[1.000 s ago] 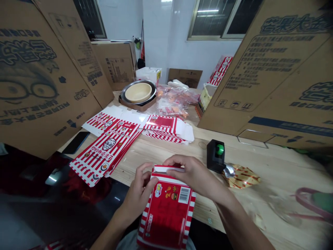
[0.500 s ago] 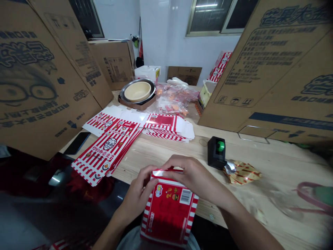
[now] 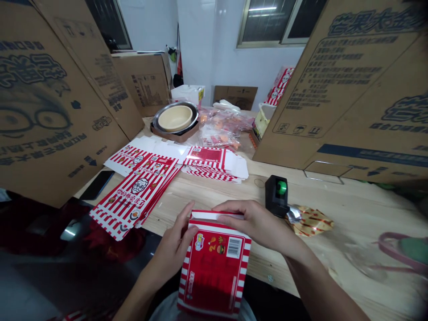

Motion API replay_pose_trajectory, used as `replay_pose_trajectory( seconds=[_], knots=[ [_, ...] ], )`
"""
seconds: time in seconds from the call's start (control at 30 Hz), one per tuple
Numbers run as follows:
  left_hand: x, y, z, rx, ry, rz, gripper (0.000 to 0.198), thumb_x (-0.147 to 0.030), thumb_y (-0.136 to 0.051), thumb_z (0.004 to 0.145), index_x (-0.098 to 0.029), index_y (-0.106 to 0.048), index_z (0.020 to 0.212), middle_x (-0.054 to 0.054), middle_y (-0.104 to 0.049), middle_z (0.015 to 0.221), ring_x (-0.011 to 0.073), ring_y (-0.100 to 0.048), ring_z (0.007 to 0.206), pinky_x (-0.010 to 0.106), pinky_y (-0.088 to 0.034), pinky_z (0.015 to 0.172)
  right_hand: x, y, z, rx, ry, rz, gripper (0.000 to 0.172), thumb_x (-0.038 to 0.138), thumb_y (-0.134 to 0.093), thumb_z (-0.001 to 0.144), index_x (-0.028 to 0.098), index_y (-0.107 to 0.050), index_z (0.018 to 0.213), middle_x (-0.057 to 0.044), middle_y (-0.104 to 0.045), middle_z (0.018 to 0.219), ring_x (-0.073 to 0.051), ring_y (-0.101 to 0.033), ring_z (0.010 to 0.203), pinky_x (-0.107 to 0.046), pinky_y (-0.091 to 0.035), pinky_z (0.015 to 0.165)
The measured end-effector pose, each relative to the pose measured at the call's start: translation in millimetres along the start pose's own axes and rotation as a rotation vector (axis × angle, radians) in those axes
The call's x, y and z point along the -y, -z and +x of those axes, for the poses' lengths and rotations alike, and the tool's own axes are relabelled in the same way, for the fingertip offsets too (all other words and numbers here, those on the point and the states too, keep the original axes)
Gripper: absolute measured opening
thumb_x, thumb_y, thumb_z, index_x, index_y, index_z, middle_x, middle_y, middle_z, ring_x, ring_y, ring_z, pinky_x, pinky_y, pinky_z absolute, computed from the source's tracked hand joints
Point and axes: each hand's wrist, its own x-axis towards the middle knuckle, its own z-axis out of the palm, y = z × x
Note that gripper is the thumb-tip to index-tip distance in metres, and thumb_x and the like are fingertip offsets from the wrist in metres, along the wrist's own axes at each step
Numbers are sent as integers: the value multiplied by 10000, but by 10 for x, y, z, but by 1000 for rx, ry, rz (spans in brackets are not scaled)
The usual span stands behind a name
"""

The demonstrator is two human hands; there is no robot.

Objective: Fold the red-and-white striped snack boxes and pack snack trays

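A red-and-white striped carton (image 3: 212, 272) with a barcode is held upright at the table's front edge, close to my body. My left hand (image 3: 177, 238) grips its left upper side, thumb on the printed face. At the top right, my right hand (image 3: 249, 223) is closed on the rim, with the thumb along the front edge and fingers behind. The carton's top shows a narrow gap with a white flap behind it. Flat printed cartons (image 3: 138, 187) lie stacked to the left, and more folded cartons (image 3: 214, 162) lie beyond my hands.
A black tape dispenser (image 3: 277, 196) with green tape stands right of my hands, touching a crumpled gold wrapper (image 3: 312, 220). A phone (image 3: 96, 185) lies at left. Behind are a cream bowl (image 3: 174, 118) and plastic bags (image 3: 220, 133). Large cardboard boxes (image 3: 334, 102) flank the table (image 3: 368, 214).
The carton's top has opened: the gap behind the front panel is wider and more of the white flap shows. My left fingers have straightened somewhat along its side.
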Motion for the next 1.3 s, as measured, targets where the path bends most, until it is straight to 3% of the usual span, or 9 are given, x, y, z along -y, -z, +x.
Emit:
replay_pose_trajectory(
  seconds=[0.17,0.43,0.63,0.73,0.83,0.97,1.1,1.2,1.3],
  knots=[
    [-7,9,-29,13,-43,147,475,-301,-357,915,-269,-272,1382,31,-494,1325,155,-493,1171,244,-417,936,8,-161,-7,-190,-59,-213,78,237,-557,824,214,-625,795,27,-657,703,-121,-586,617,-219,-418,555],
    [-79,-12,-45,38,-85,170,373,-278,-377,909,-272,-418,1279,25,-527,1287,154,-498,1165,234,-413,949,145,-179,-25,-172,63,-394,99,280,-577,831,208,-604,769,1,-653,718,-143,-590,644,-234,-393,559],
    [-86,-24,-65,47,-107,161,478,-273,-389,910,-312,-263,1369,-10,-437,1373,131,-395,1256,227,-343,1017,228,-258,67,-96,171,-281,105,196,-548,852,244,-627,900,29,-677,866,-137,-610,790,-240,-425,698],
    [-50,-24,-79,34,-103,164,422,-270,-376,915,-297,-330,1333,-6,-475,1341,125,-434,1224,213,-363,996,250,-239,49,-47,169,-278,154,204,-492,881,219,-637,832,15,-674,843,-137,-603,773,-247,-429,687],
    [-21,-7,-89,-13,-90,156,340,-269,-371,915,-269,-432,1249,7,-552,1252,128,-493,1162,199,-409,939,214,-118,-27,58,143,-194,190,231,-447,907,264,-628,957,29,-673,934,-119,-607,824,-238,-442,724],
    [5,26,-109,-95,-78,155,277,-270,-373,912,-247,-515,1148,16,-598,1160,131,-538,1089,200,-423,909,47,29,-141,8,8,-76,137,306,-519,866,247,-624,932,30,-669,861,-117,-604,762,-226,-458,667],
    [59,4,-125,-66,-76,122,267,-266,-390,904,-250,-520,1137,15,-602,1136,133,-541,1070,207,-425,901,-114,-14,-189,-56,-88,198,123,282,-561,831,194,-645,851,4,-676,806,-117,-615,725,-211,-479,633],
    [110,-36,-136,-109,-68,79,240,-265,-419,892,-250,-527,1106,11,-608,1100,127,-550,1040,200,-436,878,-173,-43,-212,-75,-88,276,155,311,-585,814,207,-674,888,-27,-669,1002,-148,-619,907,-247,-490,771],
    [139,-61,-147,-161,-78,67,216,-262,-437,883,-240,-539,1072,14,-615,1053,126,-566,997,205,-449,859,-223,-5,-267,36,-56,325,221,333,-554,835,236,-659,1003,-32,-596,1182,-175,-552,1078,-298,-448,897]
  ],
)
